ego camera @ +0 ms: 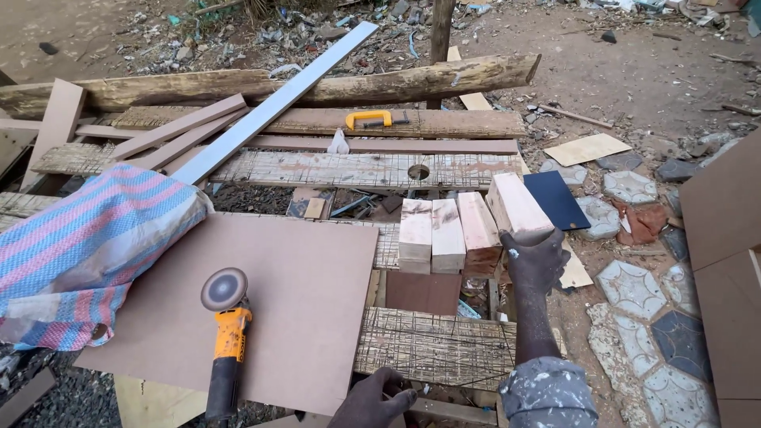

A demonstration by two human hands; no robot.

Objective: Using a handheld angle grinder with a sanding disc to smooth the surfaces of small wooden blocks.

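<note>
my right hand [535,257] has its fingers closed on the end of the rightmost block [517,208], right of center, beside three more blocks [446,231]. i judge i'm setting it in line; next is squaring it up. left hand [372,403], bottom center, loosely curled, holds nothing.

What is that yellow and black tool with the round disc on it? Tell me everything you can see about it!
It looks like an angle grinder. Its body is yellow-orange, with a black handle pointing toward the person and a round, flat, grey-brown disc at the far end, facing up. It lies on a big brown board on the workbench, beside a striped pink and blue sack. No hand touches it; the left hand is nearest, the right hand holds a wooden block.
</note>
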